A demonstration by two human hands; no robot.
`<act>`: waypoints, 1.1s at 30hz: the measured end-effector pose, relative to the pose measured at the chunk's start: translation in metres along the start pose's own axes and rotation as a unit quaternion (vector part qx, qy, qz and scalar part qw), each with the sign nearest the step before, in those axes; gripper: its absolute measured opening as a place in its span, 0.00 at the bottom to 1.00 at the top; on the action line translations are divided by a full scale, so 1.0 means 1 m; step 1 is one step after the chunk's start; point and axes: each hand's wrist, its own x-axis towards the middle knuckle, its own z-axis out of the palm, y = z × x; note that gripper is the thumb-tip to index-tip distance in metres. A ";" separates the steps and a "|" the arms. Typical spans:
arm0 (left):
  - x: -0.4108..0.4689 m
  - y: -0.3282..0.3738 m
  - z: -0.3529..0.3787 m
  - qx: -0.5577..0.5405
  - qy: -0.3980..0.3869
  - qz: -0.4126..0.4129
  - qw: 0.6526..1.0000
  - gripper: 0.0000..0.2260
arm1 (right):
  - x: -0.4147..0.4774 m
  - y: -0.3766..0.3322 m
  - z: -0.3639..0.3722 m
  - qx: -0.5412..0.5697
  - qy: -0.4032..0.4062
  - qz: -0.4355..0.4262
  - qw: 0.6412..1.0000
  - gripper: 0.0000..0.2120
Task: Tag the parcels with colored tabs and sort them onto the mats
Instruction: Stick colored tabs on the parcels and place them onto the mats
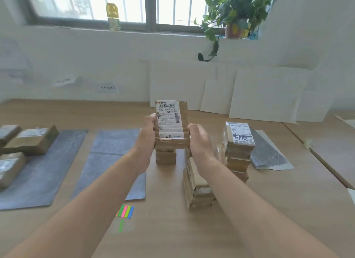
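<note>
A brown cardboard parcel (171, 123) with a white shipping label is lifted above the table, label toward me. My left hand (146, 136) grips its left edge and my right hand (199, 142) grips its right edge. Under it stands a short stack of parcels (165, 156). Another stack (197, 190) sits below my right wrist, and a taller stack (239, 150) stands to the right. A pad of colored tabs (125, 211) lies near my left forearm, with one green tab (121, 225) just below it. Two grey mats (44, 167) (115, 142) lie on the left.
Several parcels (31, 140) lie on the far-left mat. A grey plastic bag (269, 152) lies right of the tall stack. White boards (259, 92) lean on the back wall. A potted plant (234, 13) and a bottle (113, 17) stand on the windowsill.
</note>
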 end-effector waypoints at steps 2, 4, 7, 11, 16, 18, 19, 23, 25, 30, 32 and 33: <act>-0.006 0.005 -0.018 0.010 0.005 0.015 1.000 0.20 | -0.002 -0.003 0.023 0.010 -0.002 -0.005 1.000 0.10; -0.010 0.008 -0.039 0.010 0.013 0.027 1.000 0.19 | -0.004 -0.005 0.046 0.008 -0.007 -0.009 1.000 0.10; -0.013 0.011 -0.076 -0.009 0.042 0.038 0.998 0.18 | -0.010 -0.013 0.077 0.009 -0.030 -0.014 0.999 0.12; -0.010 0.012 -0.126 -0.022 0.067 0.038 0.997 0.19 | -0.017 -0.019 0.126 0.012 -0.049 -0.008 0.999 0.11; -0.008 0.016 -0.190 -0.018 0.056 0.037 0.998 0.19 | -0.029 -0.029 0.193 0.023 -0.045 0.006 0.999 0.12; -0.004 0.019 -0.216 -0.024 0.055 0.031 0.998 0.19 | -0.034 -0.032 0.218 0.020 -0.039 0.008 0.999 0.14; -0.002 0.021 -0.228 -0.025 0.055 0.029 0.998 0.19 | -0.037 -0.033 0.230 0.022 -0.037 0.009 0.999 0.13; 0.005 0.027 -0.273 -0.023 0.049 0.030 0.998 0.18 | -0.044 -0.037 0.269 0.038 -0.022 0.009 0.999 0.09; 0.009 0.031 -0.291 -0.021 0.046 0.028 0.998 0.18 | -0.047 -0.040 0.287 0.044 -0.013 0.009 0.999 0.10; 0.013 0.032 -0.321 -0.032 0.036 0.003 0.999 0.18 | -0.056 -0.042 0.312 0.044 -0.015 0.011 0.999 0.08; 0.013 0.027 -0.327 -0.035 0.033 0.000 0.999 0.18 | -0.056 -0.040 0.314 0.035 -0.012 0.016 0.999 0.07; 0.012 0.024 -0.328 -0.034 0.033 0.000 0.999 0.18 | -0.055 -0.039 0.315 0.032 -0.012 0.020 0.999 0.08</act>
